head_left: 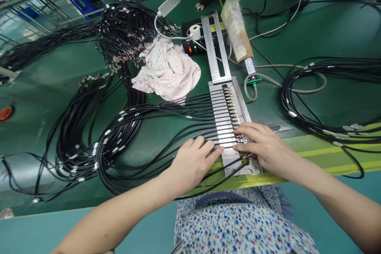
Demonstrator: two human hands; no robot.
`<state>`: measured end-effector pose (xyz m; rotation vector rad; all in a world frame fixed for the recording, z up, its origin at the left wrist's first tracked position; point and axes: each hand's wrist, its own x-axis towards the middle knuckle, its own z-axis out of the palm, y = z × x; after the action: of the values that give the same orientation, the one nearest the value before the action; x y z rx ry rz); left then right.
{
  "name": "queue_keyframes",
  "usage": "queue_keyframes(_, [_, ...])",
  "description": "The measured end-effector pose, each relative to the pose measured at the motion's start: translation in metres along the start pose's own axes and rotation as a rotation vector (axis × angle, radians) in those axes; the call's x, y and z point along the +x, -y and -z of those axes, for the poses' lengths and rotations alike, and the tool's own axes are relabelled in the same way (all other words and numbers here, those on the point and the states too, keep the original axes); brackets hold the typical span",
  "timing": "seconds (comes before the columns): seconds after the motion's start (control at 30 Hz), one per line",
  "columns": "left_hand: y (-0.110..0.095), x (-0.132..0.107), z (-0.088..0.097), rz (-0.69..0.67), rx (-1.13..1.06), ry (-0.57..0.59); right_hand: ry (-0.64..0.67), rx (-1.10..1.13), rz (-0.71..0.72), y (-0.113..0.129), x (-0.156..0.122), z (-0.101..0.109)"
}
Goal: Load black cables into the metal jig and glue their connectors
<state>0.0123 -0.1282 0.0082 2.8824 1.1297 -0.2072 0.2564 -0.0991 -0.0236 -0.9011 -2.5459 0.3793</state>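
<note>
A metal fixture point(225, 124) lies before me, with thin black cables point(198, 117) laid side by side across it. Their metal connectors point(230, 105) line up in a row near its right side. My left hand point(193, 162) is closed on a black cable just left of the fixture, index finger reaching toward the metal. Over the lower connectors, my right hand point(268, 149) has its fingers stretched out and apart, with the tips touching cable ends. More connectors show between those fingers. Below both hands, a few cables cross the fixture's near end at a slant.
Coiled black cables point(102, 147) lie left, another coil point(285, 103) right. Behind are a crumpled cloth point(171, 71), a lamp point(169, 4), a black box point(193, 47) with lit switches, and a plastic-wrapped tool point(235, 27). Yellow tape point(315, 149) runs along the table's front edge.
</note>
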Motion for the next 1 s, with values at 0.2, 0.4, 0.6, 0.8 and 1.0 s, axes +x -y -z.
queue_keyframes(0.2, [-0.015,-0.009,-0.001,0.071,-0.199,-0.055,-0.149,0.182,0.000,-0.010,-0.013,-0.005])
queue_keyframes(0.4, [-0.021,-0.019,-0.011,0.114,-0.441,-0.037,-0.354,0.255,-0.089,-0.011,-0.016,-0.007])
queue_keyframes(0.6, [-0.005,-0.014,-0.001,0.194,-0.424,-0.202,-0.374,0.268,-0.109,-0.009,-0.017,-0.006])
queue_keyframes(0.8, [-0.007,-0.009,-0.011,0.166,-0.236,-0.201,-0.379,0.254,-0.124,-0.009,-0.019,-0.006])
queue_keyframes(1.0, [-0.009,-0.010,-0.017,0.151,-0.014,-0.283,-0.379,0.250,-0.115,-0.008,-0.019,-0.006])
